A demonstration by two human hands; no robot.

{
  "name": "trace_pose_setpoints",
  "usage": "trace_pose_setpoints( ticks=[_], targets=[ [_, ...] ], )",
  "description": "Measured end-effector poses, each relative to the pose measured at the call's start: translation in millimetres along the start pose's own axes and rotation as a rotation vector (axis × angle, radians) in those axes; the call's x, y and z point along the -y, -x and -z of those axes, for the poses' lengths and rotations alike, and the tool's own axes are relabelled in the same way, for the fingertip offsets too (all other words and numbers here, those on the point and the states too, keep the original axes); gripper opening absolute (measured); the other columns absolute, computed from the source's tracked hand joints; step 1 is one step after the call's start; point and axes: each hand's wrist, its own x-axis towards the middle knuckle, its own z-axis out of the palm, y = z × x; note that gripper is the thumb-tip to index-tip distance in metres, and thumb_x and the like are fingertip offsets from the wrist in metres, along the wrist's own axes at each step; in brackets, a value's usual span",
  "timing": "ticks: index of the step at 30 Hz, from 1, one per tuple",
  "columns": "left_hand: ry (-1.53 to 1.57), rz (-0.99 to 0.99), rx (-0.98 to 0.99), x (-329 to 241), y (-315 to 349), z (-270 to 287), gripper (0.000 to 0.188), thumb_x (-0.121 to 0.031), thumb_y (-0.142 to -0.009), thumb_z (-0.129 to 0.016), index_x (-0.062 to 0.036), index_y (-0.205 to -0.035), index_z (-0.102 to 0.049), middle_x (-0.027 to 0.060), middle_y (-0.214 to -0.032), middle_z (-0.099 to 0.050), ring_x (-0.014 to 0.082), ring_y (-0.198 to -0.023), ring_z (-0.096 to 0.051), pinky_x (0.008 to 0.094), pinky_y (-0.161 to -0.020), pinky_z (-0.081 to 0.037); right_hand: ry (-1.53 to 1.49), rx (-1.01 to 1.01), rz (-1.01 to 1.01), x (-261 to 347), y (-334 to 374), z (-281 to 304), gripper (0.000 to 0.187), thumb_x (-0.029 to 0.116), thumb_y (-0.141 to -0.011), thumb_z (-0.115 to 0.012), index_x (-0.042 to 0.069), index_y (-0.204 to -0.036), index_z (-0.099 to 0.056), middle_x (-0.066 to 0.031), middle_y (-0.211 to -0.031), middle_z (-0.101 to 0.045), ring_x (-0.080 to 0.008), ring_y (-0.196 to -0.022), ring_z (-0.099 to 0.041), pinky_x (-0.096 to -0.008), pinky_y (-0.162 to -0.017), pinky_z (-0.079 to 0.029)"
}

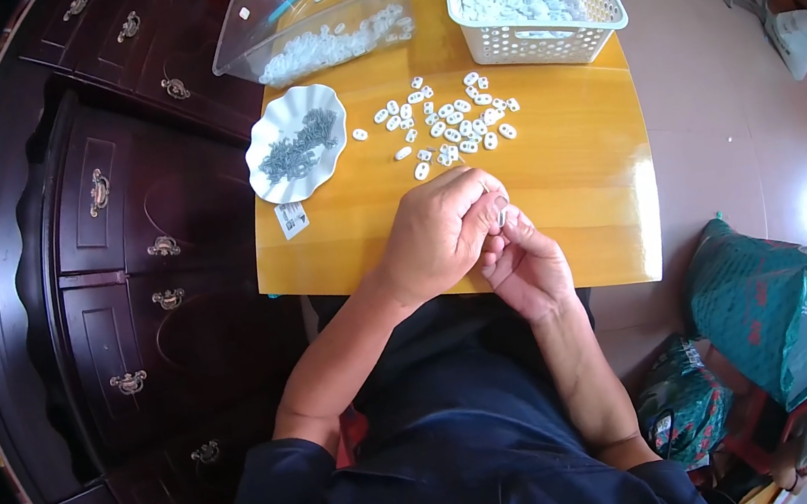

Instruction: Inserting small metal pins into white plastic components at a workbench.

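My left hand (pixel 441 227) and my right hand (pixel 532 266) meet above the near part of the wooden table. Between their fingertips is a small white plastic piece (pixel 502 218), mostly covered by the fingers. Both hands are closed in a pinch at it. Beyond my hands, several small white oval plastic pieces (pixel 453 134) with dark holes lie scattered on the tabletop. A white scalloped dish (pixel 329 165) stands to their left, holding a heap of small grey metal parts (pixel 302 146) that look like screws.
At the back left, a clear plastic bin (pixel 315 21) holds translucent pieces. A white perforated basket (pixel 539 46) full of small white packets stands at the back right. A printed card (pixel 292 219) lies below the dish. Dark wooden drawers (pixel 86 210) line the left; green bags (pixel 773 307) rest at right.
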Motion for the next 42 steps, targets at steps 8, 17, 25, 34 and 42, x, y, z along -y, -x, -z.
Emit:
trace_pose_setpoints(
  ticks=[8, 17, 25, 34, 42],
  targets=[
    [-0.007, -0.047, 0.006, 4.2, -2.6, -2.6, 0.013, -0.011, -0.101, -0.063, -0.0019, -0.092, -0.063, 0.0102, -0.077, -0.063, 0.0269, -0.066, -0.066, 0.0375, -0.06, -0.051, -0.06, -0.039, 0.005, 1.0, 0.8, -2.1, 0.017, 0.012, -0.101, -0.064, 0.004, -0.116, -0.061, -0.0038, -0.1, -0.07, -0.0115, -0.082, -0.068, -0.0276, -0.079, -0.058],
    [0.085, 0.024, 0.022, 2.6, -2.4, -0.3, 0.016, -0.011, -0.103, -0.062, 0.0002, -0.092, -0.064, 0.0087, -0.079, -0.066, 0.0185, -0.07, -0.066, 0.0312, -0.064, -0.051, -0.055, -0.002, 0.015, 1.4, -1.3, 2.9, 0.017, 0.012, -0.101, -0.064, 0.005, -0.116, -0.061, -0.0041, -0.102, -0.071, -0.0113, -0.086, -0.069, -0.0288, -0.081, -0.059],
    [0.017, -0.039, -0.054, -3.0, -0.6, -1.7, 0.009, -0.005, -0.1, -0.063, 0.0008, -0.094, -0.065, 0.0094, -0.081, -0.066, 0.0197, -0.07, -0.066, 0.0311, -0.064, -0.051, -0.058, -0.003, 0.003, 1.4, -1.1, 0.9, 0.016, 0.012, -0.102, -0.063, 0.005, -0.116, -0.061, -0.0043, -0.103, -0.071, -0.0102, -0.085, -0.069, -0.0278, -0.08, -0.059],
    [-0.161, -0.127, -0.063, 2.2, -1.2, -7.0, 0.005, -0.003, -0.098, -0.065, 0.0, -0.094, -0.066, 0.0096, -0.082, -0.066, 0.0222, -0.07, -0.066, 0.0325, -0.063, -0.051, -0.071, -0.004, 0.012, 1.2, -1.8, 0.7, 0.017, 0.012, -0.102, -0.064, 0.005, -0.117, -0.062, -0.0032, -0.101, -0.071, -0.0105, -0.087, -0.07, -0.0278, -0.083, -0.06],
    [-0.061, -0.109, -0.11, 19.6, 4.4, -6.5, 0.005, -0.006, -0.096, -0.069, -0.0019, -0.095, -0.069, 0.0108, -0.081, -0.066, 0.0251, -0.068, -0.067, 0.0333, -0.062, -0.052, -0.026, -0.065, 0.081, -4.6, -1.8, -3.3, 0.019, 0.01, -0.102, -0.065, 0.006, -0.12, -0.061, -0.0072, -0.104, -0.073, -0.0128, -0.086, -0.071, -0.0269, -0.08, -0.061]
  ],
)
